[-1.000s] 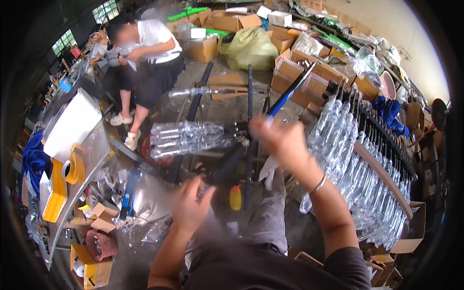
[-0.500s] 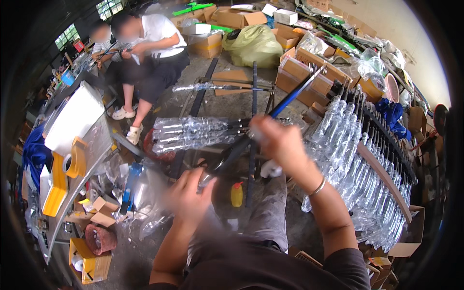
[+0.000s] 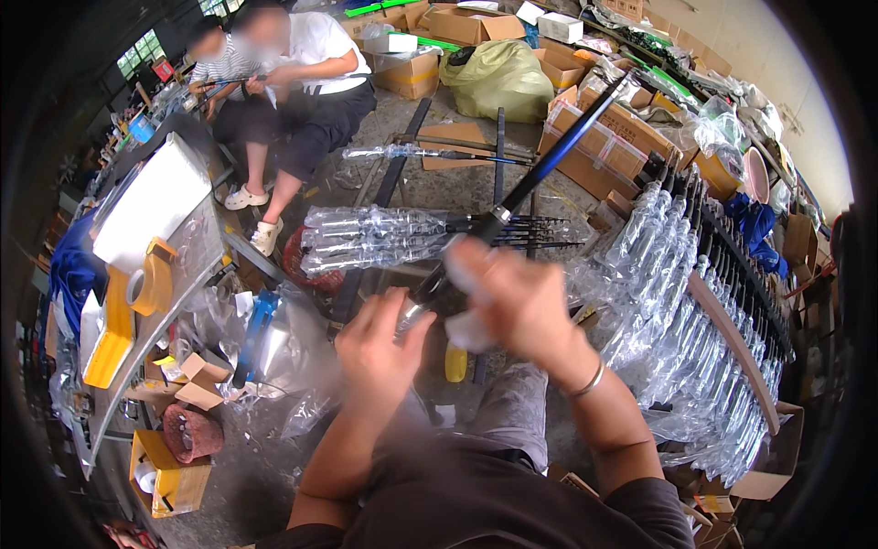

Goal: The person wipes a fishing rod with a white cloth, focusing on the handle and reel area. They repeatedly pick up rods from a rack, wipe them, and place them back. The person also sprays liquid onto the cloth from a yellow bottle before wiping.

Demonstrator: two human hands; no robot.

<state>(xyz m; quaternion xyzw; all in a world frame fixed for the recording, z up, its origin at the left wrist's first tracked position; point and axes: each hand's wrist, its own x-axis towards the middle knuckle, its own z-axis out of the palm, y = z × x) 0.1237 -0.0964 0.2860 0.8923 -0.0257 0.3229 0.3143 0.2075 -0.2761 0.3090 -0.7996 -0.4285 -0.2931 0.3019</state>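
A dark fishing rod with a blue upper section (image 3: 552, 155) slants up and away to the right in front of me. My left hand (image 3: 380, 346) is closed round its lower end, where a clear, shiny part shows at the fingers. Farther up the handle, my right hand (image 3: 519, 297) is closed on the rod, its fingers smeared by motion. A white cloth-like piece (image 3: 469, 331) hangs beneath the right hand; how it is held cannot be made out. Beyond the hands, several plastic-wrapped rods (image 3: 375, 240) lie across dark rails.
Many wrapped rods (image 3: 672, 311) lean in a rack at right. A yellow bottle (image 3: 455, 364) stands below my hands. At left are a table with tape rolls (image 3: 151, 285) and a red basket (image 3: 192, 433). Two people sit at far left; cartons (image 3: 471, 26) and a green sack (image 3: 498, 80) lie behind.
My right hand has slid down the rod toward my left hand, baring a silver ring on the rod. The white piece has shifted left. My view has turned slightly.
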